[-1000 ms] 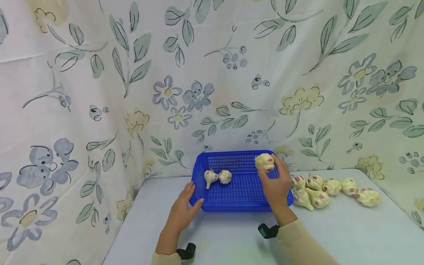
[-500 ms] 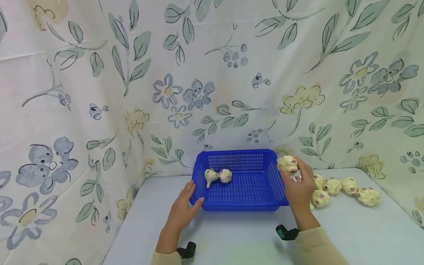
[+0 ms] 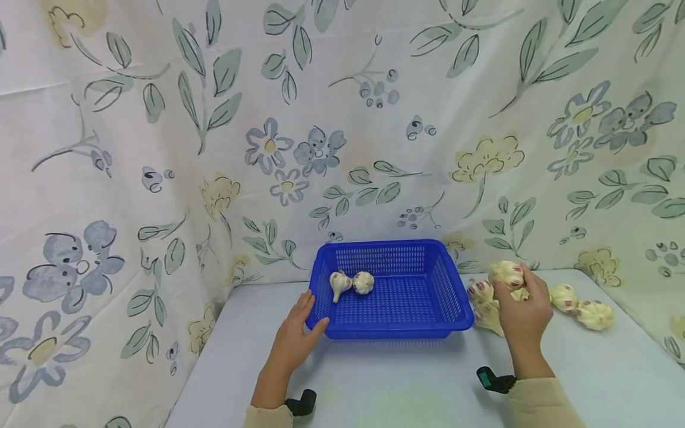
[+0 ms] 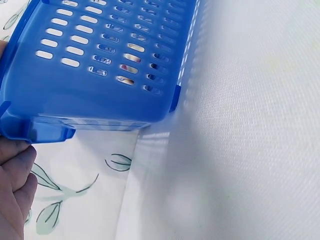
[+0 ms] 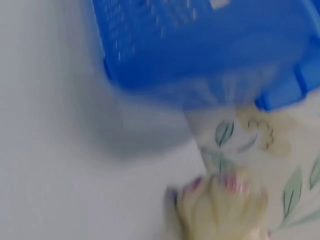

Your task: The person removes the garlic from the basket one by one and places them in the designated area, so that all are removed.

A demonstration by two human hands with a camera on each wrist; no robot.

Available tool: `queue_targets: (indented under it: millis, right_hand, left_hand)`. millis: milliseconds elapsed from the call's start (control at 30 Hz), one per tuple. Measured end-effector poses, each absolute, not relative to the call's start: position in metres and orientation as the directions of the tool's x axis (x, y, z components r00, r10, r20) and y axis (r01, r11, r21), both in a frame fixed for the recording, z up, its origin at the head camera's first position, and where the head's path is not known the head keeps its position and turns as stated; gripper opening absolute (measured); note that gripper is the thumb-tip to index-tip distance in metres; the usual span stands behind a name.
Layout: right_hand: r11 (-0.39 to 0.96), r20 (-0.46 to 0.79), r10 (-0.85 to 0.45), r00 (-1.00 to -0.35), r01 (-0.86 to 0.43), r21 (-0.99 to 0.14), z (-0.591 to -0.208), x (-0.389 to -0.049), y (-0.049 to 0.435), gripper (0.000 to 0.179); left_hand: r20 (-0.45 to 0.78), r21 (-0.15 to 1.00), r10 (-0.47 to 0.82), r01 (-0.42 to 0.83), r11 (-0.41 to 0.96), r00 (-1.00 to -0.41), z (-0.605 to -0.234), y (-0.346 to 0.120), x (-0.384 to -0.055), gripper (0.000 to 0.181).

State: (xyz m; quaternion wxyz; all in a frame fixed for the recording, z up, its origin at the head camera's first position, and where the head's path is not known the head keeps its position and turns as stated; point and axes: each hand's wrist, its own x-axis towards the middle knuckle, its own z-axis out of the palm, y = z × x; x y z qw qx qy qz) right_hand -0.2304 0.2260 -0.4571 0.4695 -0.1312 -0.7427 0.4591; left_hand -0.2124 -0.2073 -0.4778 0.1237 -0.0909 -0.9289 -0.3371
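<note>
In the head view my right hand (image 3: 525, 312) pinches a garlic bulb (image 3: 506, 274) between thumb and fingers, over the garlic pile right of the basket. A blurred garlic bulb (image 5: 222, 207) shows low in the right wrist view; I cannot tell whether it is the held one. My left hand (image 3: 293, 334) rests against the left side of the blue basket (image 3: 396, 326), fingers extended along it and thumb near the front corner. Its fingers (image 4: 17, 175) touch under the rim in the left wrist view. Two bulbs, one with a long stem (image 3: 339, 285) and one round (image 3: 364, 283), lie inside.
Loose garlic bulbs (image 3: 480, 291) lie right of the basket, some partly hidden by the right hand. Two more, a nearer one (image 3: 563, 298) and an outer one (image 3: 595, 315), lie farther right. A floral curtain (image 3: 374, 148) hangs behind the white table (image 3: 385, 380).
My right hand has carried the held garlic bulb rightward, from above the basket's right side to over the pile on the table. The left hand, basket and two bulbs inside have stayed put.
</note>
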Motion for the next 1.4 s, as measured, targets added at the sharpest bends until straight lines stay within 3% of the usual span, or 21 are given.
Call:
queue_targets:
  millis: [500, 933, 1200, 1400]
  right_hand:
    - [0.368, 0.269, 0.723, -0.636, 0.024, -0.93, -0.474, -0.215, 0.284, 0.064]
    - [0.294, 0.114, 0.741, -0.662, 0.167, -0.941, -0.489, -0.212, 0.311, 0.069]
    - [0.122, -0.071, 0.778, -0.625, 0.262, -0.957, -0.5, -0.21, 0.316, 0.077]
    - [0.057, -0.142, 0.756, -0.639, 0.281, -0.958, -0.506, -0.208, 0.32, 0.084]
  left_hand:
    - [0.26, 0.614, 0.08, 0.228, 0.755, -0.962, -0.475, -0.208, -0.212, 0.081]
    - [0.274, 0.608, 0.07, 0.23, 0.76, -0.959, -0.476, -0.207, -0.212, 0.076]
    - [0.277, 0.609, 0.074, 0.235, 0.757, -0.958, -0.476, -0.206, -0.213, 0.073]
    - [0.278, 0.611, 0.076, 0.238, 0.755, -0.957, -0.477, -0.206, -0.213, 0.074]
